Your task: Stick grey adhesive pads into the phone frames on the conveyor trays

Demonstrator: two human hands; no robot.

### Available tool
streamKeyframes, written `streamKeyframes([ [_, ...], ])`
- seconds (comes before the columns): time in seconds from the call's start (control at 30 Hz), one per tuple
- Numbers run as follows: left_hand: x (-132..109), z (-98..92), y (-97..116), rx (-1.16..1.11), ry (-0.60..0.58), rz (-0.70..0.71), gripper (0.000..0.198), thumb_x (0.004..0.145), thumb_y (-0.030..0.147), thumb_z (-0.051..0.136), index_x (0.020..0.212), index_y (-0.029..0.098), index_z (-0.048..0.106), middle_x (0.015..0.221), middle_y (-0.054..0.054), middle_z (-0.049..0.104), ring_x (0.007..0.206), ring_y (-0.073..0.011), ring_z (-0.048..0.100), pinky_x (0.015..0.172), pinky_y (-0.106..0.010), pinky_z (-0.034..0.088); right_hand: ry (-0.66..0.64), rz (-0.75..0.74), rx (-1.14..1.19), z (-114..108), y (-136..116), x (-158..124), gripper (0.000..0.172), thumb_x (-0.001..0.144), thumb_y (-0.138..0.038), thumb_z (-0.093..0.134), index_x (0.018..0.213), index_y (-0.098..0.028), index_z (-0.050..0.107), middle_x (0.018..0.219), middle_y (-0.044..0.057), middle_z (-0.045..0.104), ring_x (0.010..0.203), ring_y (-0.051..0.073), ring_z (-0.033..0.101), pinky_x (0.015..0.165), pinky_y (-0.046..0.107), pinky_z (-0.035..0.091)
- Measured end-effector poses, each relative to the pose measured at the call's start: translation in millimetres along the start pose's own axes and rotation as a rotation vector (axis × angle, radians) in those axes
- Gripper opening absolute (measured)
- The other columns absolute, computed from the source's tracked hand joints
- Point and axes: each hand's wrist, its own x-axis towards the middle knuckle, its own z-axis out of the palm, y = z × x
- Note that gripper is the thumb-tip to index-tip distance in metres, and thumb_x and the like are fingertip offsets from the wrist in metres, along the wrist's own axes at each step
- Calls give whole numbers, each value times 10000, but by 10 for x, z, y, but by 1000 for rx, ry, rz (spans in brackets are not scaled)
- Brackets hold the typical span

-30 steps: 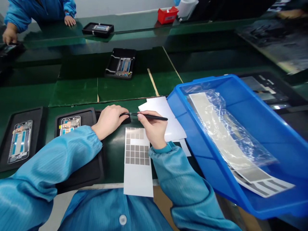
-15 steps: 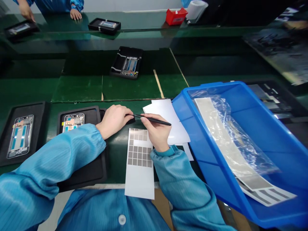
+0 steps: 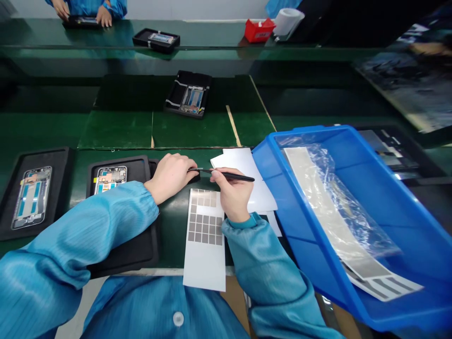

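Observation:
My right hand (image 3: 235, 195) grips black tweezers (image 3: 235, 176), whose thin tip points left. Closed and curled, my left hand (image 3: 171, 173) meets that tip with its thumb and finger; anything pinched there is too small to make out. Beneath those fingers a small black block (image 3: 195, 179) partly shows. In front of both hands lies a white sheet of grey square stickers (image 3: 205, 229), some squares gone from its upper rows. A phone frame (image 3: 110, 176) with exposed parts sits in a black tray (image 3: 136, 165), partly covered by my left sleeve.
To the right stands a blue bin (image 3: 303, 230) holding sticker strips (image 3: 328, 212) and clear plastic. White papers (image 3: 247, 176) lie beside it. Another phone tray (image 3: 58, 188) is at left, one (image 3: 176, 92) ahead. Across the bench a co-worker's hands (image 3: 104, 16) touch a tray.
My hands stay nearly in place, the tweezers tip still at my left fingers. Across the bench, the co-worker's tray has moved right, and both their hands are now at it.

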Motion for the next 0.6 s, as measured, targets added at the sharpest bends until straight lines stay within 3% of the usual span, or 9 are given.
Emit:
streamKeyframes([
  [0.13, -15, -120, 46, 87, -37, -9, 281, 912, 373, 658, 1107, 179, 718, 1088, -82, 733, 1038, -280, 641, 883, -385, 474, 39, 27, 34, -24, 71, 29, 179, 738, -330, 836, 829, -202, 750, 707, 11, 732, 585, 153, 666, 618, 318, 564],
  [0.27, -259, -541, -65, 142, 13, -13, 379, 890, 383, 686, 1181, 143, 665, 1102, -106, 708, 1043, -279, 646, 879, -371, 484, 47, 51, 52, -57, 138, 40, 217, 701, -328, 854, 814, -179, 744, 659, 6, 712, 562, 147, 646, 599, 306, 542],
  [0.37, -703, -870, -327, 148, -2, -81, 206, 891, 342, 674, 1029, 190, 694, 955, -46, 713, 898, -239, 671, 760, -333, 483, 72, 66, 40, -68, 145, 42, 257, 666, -329, 872, 804, -160, 737, 654, 10, 705, 555, 149, 634, 594, 313, 534],
  [0.43, -1090, -973, -526, 153, -46, -105, 155, 874, 349, 690, 926, 202, 692, 895, -30, 706, 851, -232, 666, 736, -336, 477, 94, 73, 49, -56, 110, 34, 254, 654, -317, 881, 793, -160, 737, 643, 3, 697, 549, 142, 622, 598, 312, 527],
  [0.6, -1912, -816, -793, 175, -133, 16, 311, 782, 430, 789, 976, 214, 676, 999, -52, 690, 910, -255, 620, 796, -384, 463, 64, 96, -4, 93, -155, -65, 230, 668, -327, 876, 785, -183, 741, 654, 0, 693, 541, 142, 599, 580, 321, 520],
])
